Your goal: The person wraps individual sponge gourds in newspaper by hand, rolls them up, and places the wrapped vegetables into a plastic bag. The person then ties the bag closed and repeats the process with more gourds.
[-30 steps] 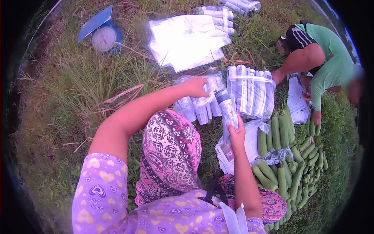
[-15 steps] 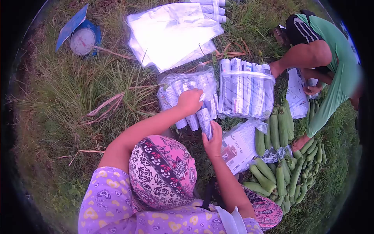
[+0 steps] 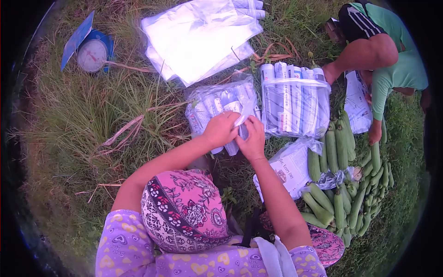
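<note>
My left hand (image 3: 222, 129) is closed on the gathered edge of a clear plastic bag (image 3: 249, 104). Right beside it, my right hand (image 3: 251, 140) pinches the same edge, its fingers curled and partly hidden. The bag lies on the grass with several newspaper-wrapped rolls (image 3: 213, 104) in it, their ends towards me. Just right of it stands a second clear bag (image 3: 295, 99), packed with upright newspaper-wrapped rolls. A pink patterned head covering (image 3: 187, 207) fills the lower middle of the view.
Long green vegetables (image 3: 341, 143) are heaped at right beside newspaper sheets (image 3: 284, 173). A person in a green top (image 3: 404, 67) crouches there, one hand on a vegetable. Flat plastic bags (image 3: 198, 39) lie at the top; a blue dial scale (image 3: 92, 55) stands upper left.
My right hand has moved up from a wrapped roll to the bag's edge, meeting my left hand. That roll is now mostly hidden. The other person's arm has shifted upward.
</note>
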`<state>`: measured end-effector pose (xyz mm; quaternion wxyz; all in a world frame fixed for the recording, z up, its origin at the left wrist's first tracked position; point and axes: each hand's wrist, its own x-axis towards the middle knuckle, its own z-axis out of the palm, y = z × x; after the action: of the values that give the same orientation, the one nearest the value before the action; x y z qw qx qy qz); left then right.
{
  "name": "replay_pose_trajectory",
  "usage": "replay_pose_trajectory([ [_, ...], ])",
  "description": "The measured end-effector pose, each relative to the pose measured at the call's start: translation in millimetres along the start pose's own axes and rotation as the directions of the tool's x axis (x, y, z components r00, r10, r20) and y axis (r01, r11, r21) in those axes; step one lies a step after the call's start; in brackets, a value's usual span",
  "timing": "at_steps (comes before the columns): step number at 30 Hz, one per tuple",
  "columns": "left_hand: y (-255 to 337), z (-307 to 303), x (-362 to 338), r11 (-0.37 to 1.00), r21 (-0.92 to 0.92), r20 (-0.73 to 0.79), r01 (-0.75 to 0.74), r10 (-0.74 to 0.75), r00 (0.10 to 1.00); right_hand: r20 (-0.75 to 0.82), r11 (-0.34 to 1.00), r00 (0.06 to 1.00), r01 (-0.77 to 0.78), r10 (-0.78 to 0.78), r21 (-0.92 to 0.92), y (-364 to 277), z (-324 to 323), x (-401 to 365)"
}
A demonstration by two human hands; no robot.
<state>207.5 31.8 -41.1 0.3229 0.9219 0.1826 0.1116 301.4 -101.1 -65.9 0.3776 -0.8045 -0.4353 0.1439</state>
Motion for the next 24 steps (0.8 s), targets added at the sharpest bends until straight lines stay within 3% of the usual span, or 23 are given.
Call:
replay_pose_trajectory([
  [3, -4.5, -20.5, -18.7, 0.997, 0.037, -0.001, 0.065, -0.065, 0.998, -0.019, 0.992, 0.998, 0.056, -0.054, 0.116, 33.1, -10.5, 3.1],
  [6, -20.6, -27.1, -61.2, 0.955, 0.107, 0.006, 0.277, -0.279, 0.96, -0.129, 0.996, 0.991, -0.012, 0.024, 0.094, 54.9, -16.3, 19.4],
  [9, -38.0, -15.1, -104.7, 0.911, 0.113, -0.027, 0.397, -0.396, 0.918, -0.163, 0.998, 0.985, 0.04, -0.046, -0.039, 60.2, -13.2, 40.0],
  [12, -46.5, -1.4, -120.6, 0.919, 0.087, -0.177, 0.384, -0.365, 0.914, -0.07, 0.988, 0.997, 0.035, -0.046, -0.153, 53.9, -8.3, 61.9],
  [15, -53.6, 10.0, -115.5, 0.884, 0.076, -0.23, 0.461, -0.435, 0.871, 0.001, 0.959, 0.996, 0.085, -0.088, -0.272, 57.3, 1.1, 77.9],
  [18, -64.0, 12.8, -116.0, 0.87, 0.168, -0.143, 0.463, -0.443, 0.885, 0.079, 0.928, 0.993, 0.109, -0.086, -0.357, 65.5, 0.7, 89.1],
  [22, -71.6, 11.2, -130.2, 0.922, 0.105, -0.112, 0.373, -0.361, 0.926, 0.148, 0.921, 0.989, 0.084, -0.029, -0.38, 76.3, -5.6, 80.4],
  [24, -75.1, 9.9, -131.6, 0.928, 0.008, -0.17, 0.372, -0.365, 0.915, 0.134, 0.917, 0.989, 0.11, -0.063, -0.382, 75.9, -8.0, 74.1],
])
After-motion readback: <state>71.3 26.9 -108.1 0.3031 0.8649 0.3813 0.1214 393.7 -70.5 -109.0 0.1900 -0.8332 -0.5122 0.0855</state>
